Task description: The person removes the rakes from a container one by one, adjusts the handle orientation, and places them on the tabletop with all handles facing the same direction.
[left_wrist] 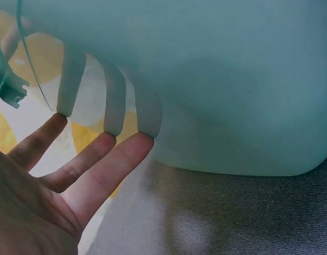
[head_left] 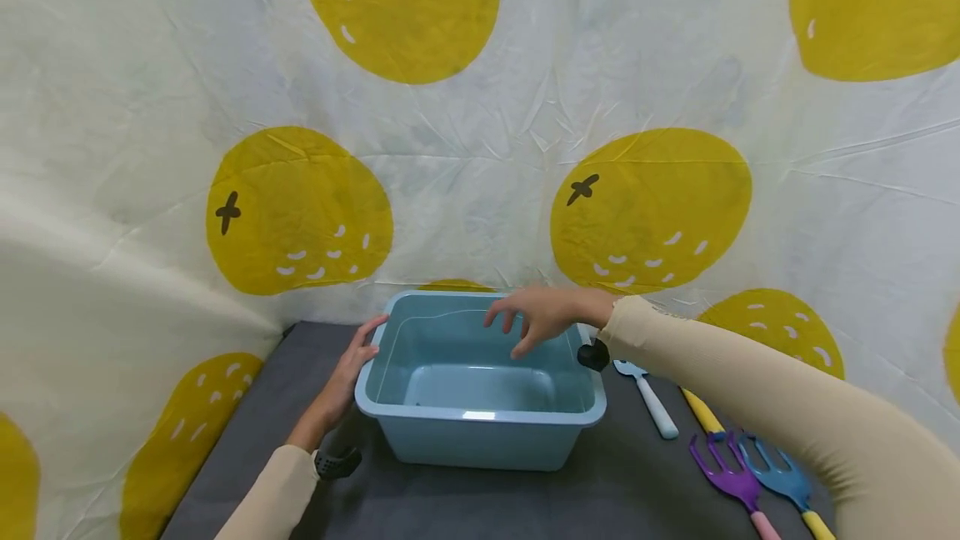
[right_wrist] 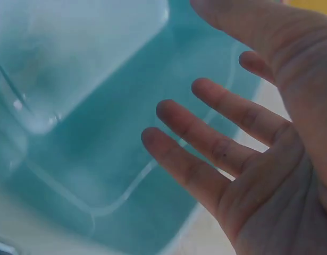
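Observation:
A light blue plastic tub (head_left: 480, 444) stands upright on the dark cloth, its inside bare. My left hand (head_left: 348, 375) is at the tub's left side, fingertips up by the rim. In the left wrist view, straight fingers (left_wrist: 107, 167) touch the glossy outer wall (left_wrist: 227, 101), which mirrors them. Over the tub's right half hovers my right hand (head_left: 547, 315), palm down, fingers spread and slightly bent. The right wrist view has nothing between those fingers (right_wrist: 206, 154), with the tub's inner wall (right_wrist: 115, 122) beyond them.
Right of the tub lie a pale blue tool (head_left: 656, 411), a yellow handle (head_left: 703, 413), a purple hand fork (head_left: 731, 477) and a blue hand fork (head_left: 783, 477); the right sleeve (head_left: 735, 365) passes above them. A lemon-print sheet (head_left: 480, 215) hangs right behind the tub.

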The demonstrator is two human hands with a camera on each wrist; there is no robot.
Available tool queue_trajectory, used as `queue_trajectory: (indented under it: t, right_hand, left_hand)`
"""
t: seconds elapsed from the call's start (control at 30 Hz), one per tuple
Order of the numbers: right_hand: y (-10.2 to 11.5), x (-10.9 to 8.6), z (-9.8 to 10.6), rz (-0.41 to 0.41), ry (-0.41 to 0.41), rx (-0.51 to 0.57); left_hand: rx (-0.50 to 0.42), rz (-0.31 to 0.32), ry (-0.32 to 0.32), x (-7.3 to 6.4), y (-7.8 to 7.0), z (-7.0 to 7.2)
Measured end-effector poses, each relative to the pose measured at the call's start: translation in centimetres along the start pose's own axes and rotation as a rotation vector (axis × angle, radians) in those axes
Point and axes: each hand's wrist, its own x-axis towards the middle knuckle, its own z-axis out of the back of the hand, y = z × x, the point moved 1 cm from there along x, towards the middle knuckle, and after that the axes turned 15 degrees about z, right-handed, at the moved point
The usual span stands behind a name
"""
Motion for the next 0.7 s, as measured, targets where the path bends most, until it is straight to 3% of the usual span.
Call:
queue_trajectory:
  t: [0.2,0.37,0.53,0.7]
  right_hand:
    - [-0.6,3.8,-2.4,-0.045,0.137,-0.022]
    - [-1.9,6.4,-5.2,-0.146,0.280,0.088]
    - [-2.5,7.8,-7.3,-0.273,0.434,0.204]
    - [-3.1,8.9,-8.8,-0.262,0.539,0.202]
  left_hand:
    - [-0.004,0.002,-0.009,0.1,0.2,0.0]
    - [-0.001,0.003,-0.008,0.3,0.0,0.0]
    - [0.003,0.010,-0.008,0.4,0.1,-0.1]
    - [-0.005,0.025,-0.021,0.4,0.4,0.2]
